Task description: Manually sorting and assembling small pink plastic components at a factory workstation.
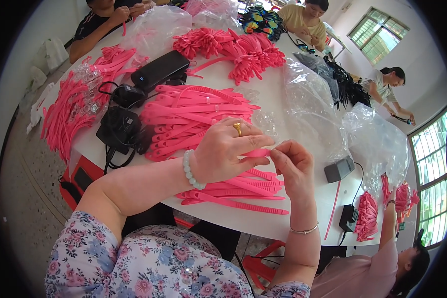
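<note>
My left hand (228,146), with a ring and a beaded bracelet, is closed on a pink rubbery strap (257,153), its thumb and fingers pressing near one end. Against that end, my right hand (295,161) pinches thumb to forefinger; a whitish, clear bit shows at the fingertips, too small to make out. Under and behind my left hand lies a thick pile of pink straps (193,111), several with small clear pieces on them. A smaller row of ridged pink straps (238,191) lies nearer to me. Small clear plastic pieces (265,121) are scattered beyond my hands.
Left stand black adapters (118,128) with cables, a black box-shaped device (160,69) and another strap heap (74,107). Tied pink bundles (253,54) lie farther back. Clear plastic bags (313,99) spread to the right, near a dark adapter (338,170). Several people work around the white table (303,208).
</note>
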{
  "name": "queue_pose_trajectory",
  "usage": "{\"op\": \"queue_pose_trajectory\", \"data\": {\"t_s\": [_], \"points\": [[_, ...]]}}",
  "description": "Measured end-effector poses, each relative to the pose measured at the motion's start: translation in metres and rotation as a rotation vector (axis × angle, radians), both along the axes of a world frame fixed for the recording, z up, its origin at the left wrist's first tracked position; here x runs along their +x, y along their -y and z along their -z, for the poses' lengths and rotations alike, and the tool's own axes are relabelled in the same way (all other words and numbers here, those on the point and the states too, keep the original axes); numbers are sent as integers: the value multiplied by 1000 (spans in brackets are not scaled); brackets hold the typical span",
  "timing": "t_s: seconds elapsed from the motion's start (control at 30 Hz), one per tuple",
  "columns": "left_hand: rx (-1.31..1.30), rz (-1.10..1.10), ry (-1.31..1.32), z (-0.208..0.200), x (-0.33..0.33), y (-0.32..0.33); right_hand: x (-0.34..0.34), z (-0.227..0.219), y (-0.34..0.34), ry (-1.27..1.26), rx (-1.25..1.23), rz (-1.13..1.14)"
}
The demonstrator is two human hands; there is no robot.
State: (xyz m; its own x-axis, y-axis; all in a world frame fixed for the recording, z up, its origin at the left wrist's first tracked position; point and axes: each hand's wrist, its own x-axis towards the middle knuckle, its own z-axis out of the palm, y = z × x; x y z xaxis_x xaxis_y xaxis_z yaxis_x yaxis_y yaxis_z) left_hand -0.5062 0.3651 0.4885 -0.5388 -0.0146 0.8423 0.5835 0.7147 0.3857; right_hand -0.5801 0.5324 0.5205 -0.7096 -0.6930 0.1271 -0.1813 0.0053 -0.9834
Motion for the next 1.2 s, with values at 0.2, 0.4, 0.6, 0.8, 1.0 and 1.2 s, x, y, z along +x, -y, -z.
{"op": "queue_pose_trajectory", "data": {"t_s": [0.2,0.4,0.6,0.8,1.0,1.2], "points": [[-94,-35,-59,-9,4,-4,5,-7,-2,-60,-17,21],[99,125,27,-2,-2,-6,6,-7,0,-51,-32,-18],[65,29,77,-4,-3,-7,-4,-1,-2,-146,44,62],[95,2,138,0,-5,-4,-14,0,-6,-113,23,169],[106,6,125,4,-6,-1,-29,1,-17,-99,-10,308],[39,-11,152,2,-5,2,-33,3,-18,-114,0,314]]}}
